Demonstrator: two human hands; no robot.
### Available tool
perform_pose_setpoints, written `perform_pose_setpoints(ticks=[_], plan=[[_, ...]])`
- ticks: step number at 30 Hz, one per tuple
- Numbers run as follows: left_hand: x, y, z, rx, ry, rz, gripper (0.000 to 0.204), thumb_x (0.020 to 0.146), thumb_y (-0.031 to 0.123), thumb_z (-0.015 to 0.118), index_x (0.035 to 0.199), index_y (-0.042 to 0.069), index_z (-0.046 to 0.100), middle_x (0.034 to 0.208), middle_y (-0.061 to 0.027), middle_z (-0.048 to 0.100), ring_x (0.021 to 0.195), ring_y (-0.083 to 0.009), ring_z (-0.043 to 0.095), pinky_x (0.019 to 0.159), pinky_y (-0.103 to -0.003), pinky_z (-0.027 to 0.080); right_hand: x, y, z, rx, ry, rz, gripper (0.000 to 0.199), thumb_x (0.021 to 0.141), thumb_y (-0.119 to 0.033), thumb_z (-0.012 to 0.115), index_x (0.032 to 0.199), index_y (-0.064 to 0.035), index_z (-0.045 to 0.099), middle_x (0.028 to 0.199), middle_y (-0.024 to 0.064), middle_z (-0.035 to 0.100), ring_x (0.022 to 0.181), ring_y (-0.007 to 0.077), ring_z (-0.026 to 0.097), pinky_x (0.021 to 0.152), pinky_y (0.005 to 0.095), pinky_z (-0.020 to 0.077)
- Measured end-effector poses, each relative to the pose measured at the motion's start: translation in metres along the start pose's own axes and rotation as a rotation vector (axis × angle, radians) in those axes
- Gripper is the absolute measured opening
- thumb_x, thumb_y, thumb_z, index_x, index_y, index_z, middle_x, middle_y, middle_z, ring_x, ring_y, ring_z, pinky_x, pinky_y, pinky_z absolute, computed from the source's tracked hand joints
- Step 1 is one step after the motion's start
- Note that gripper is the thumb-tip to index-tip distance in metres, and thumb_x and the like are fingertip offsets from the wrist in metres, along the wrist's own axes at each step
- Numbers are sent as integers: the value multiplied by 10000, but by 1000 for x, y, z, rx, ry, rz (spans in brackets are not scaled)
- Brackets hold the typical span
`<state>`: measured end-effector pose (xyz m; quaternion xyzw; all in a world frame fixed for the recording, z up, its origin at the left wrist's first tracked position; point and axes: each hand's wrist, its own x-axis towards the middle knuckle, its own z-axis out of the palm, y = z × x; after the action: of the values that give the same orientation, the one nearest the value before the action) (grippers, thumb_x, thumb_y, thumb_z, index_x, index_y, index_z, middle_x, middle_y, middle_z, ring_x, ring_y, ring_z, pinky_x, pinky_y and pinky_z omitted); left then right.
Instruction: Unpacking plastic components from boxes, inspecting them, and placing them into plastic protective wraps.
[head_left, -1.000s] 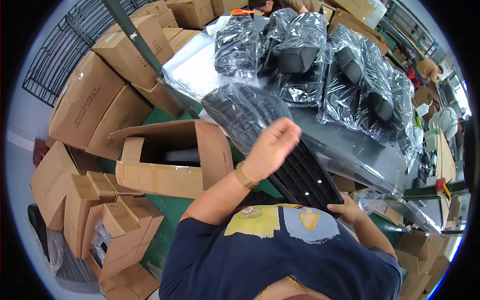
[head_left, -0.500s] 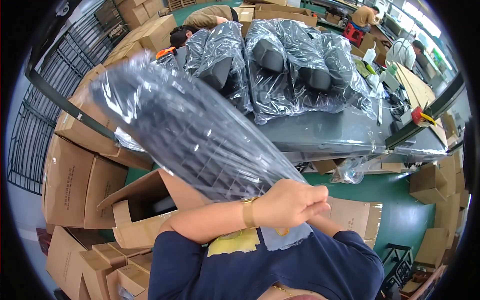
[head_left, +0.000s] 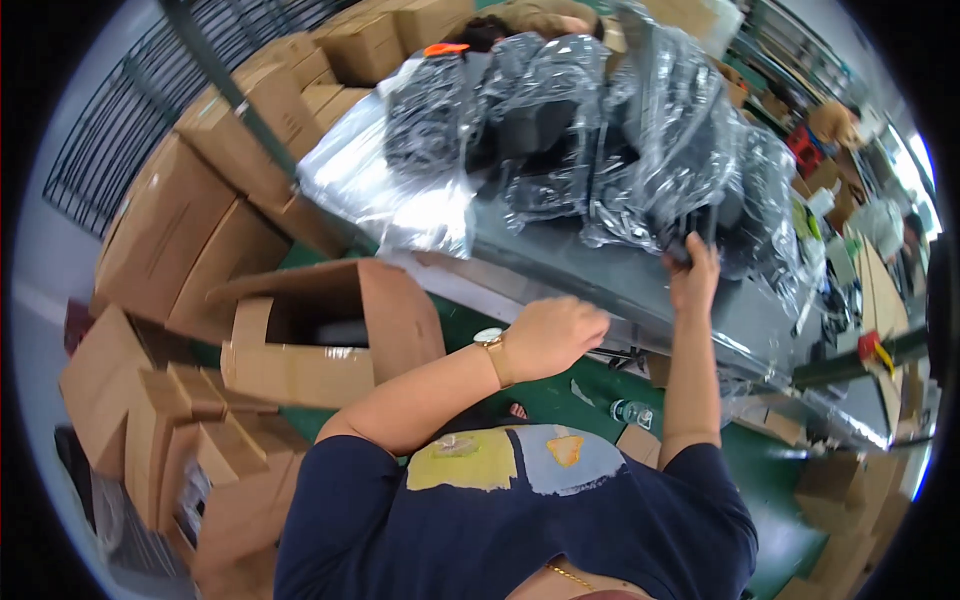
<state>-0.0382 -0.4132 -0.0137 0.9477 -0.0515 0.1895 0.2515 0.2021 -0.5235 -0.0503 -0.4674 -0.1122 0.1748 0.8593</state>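
Note:
My right hand (head_left: 697,275) reaches to the table and grips the near lower end of a long black piece in clear plastic wrap (head_left: 678,130). This piece lies over the other wrapped pieces and rises away from me. My left hand (head_left: 560,335), with a gold watch on its wrist, hovers before the table's near edge. Its fingers are curled, and nothing shows in them. Several similar wrapped black pieces (head_left: 548,130) stand close together on the dark table (head_left: 530,245). What kind of product they are I cannot tell.
An open cardboard box (head_left: 300,375) stands at the left, among stacked boxes (head_left: 165,220). A metal post (head_left: 230,90) rises at the table's left. A plastic bottle (head_left: 632,412) lies on the green floor. A person (head_left: 545,18) bends behind the table; others sit far right.
The long wrapped piece has moved from across my front at the left to the wrapped pieces on the table. My left hand has come off it. My view has shifted left.

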Motion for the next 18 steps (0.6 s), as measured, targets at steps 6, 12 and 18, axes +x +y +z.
perform_pose_setpoints(ticks=[6, 12, 18], plan=[[-179, -62, 25, -154, -366, -693, 146, 802, 231, 576, 845, 92, 590, 826, -109, 619, 817, -307, 592, 680, -413, 469, 103, 25, -10, -126, 111, 27, 229, 856, -167, 585, 1012, -12, 518, 919, 125, 583, 731, 275, 640, 605, 345, 557], [-340, -83, 31, -241, -82, -1372, 194, 787, 257, 607, 845, 75, 641, 819, -138, 650, 779, -313, 620, 696, -404, 484, 63, 80, -16, 192, 93, 180, 436, 880, -320, 561, 1180, -14, 484, 1068, 175, 554, 911, 188, 555, 788, 311, 487], [-379, -143, 41, -191, 124, -1415, 182, 816, 182, 553, 930, 54, 614, 920, -167, 617, 837, -330, 597, 740, -411, 474, -29, 182, 60, -289, 5, 438, 323, 878, -244, 564, 1118, -27, 542, 878, 87, 601, 695, 134, 559, 627, 261, 484]])
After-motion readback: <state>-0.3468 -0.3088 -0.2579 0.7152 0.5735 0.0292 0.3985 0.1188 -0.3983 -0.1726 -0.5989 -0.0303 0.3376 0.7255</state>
